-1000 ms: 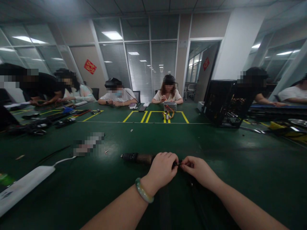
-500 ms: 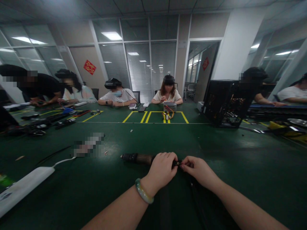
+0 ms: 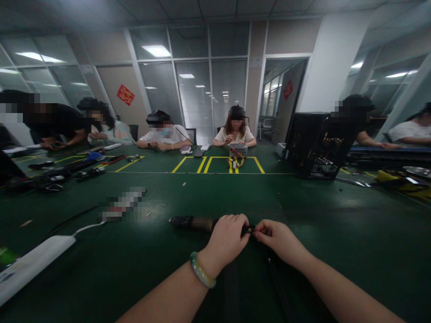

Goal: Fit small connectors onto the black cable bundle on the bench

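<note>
A dark, slim electric screwdriver lies sideways on the green table, its narrow tip pointing left. My left hand, wearing a jade-like bangle on the wrist, is closed over its rear part and hides most of that end. Just right of it, my right hand pinches a small black cable plug with a glint of metal, close against the tail of the screwdriver. Whether the plug is seated in the tool cannot be made out. A black cord runs from beneath the right hand toward the near edge.
A white power strip with a white lead lies at left. Tools and cables are heaped farther left. A black computer case stands at right. Several people sit or lean around the table; one works behind a metal box with coloured wires.
My hands and the screwdriver look the same as before. At the far left, a co-worker's hand has risen a little.
</note>
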Demonstrator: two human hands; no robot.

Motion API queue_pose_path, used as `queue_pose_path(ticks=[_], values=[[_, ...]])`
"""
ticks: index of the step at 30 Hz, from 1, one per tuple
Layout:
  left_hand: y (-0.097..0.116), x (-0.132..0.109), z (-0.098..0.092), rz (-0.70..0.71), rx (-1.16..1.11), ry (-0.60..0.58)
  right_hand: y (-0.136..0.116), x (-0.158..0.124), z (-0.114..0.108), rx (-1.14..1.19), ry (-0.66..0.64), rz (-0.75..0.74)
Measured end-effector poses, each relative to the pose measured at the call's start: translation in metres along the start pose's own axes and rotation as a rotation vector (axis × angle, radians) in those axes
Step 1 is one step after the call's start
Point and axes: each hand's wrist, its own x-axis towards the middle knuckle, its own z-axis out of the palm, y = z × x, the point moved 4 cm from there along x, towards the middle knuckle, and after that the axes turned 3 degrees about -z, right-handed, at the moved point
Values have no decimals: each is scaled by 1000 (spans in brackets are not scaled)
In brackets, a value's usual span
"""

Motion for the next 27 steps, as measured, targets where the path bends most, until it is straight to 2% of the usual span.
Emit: queue_pose_path(ticks=[8, 19, 27], values=[[3, 0, -3, 49, -15, 1, -3, -1, -1, 9, -8, -8], [1, 0, -1, 16, -2, -5, 6, 0, 1, 24, 1, -25], [3, 0, -2, 25, 1, -12, -1, -1, 0, 1, 10, -4]])
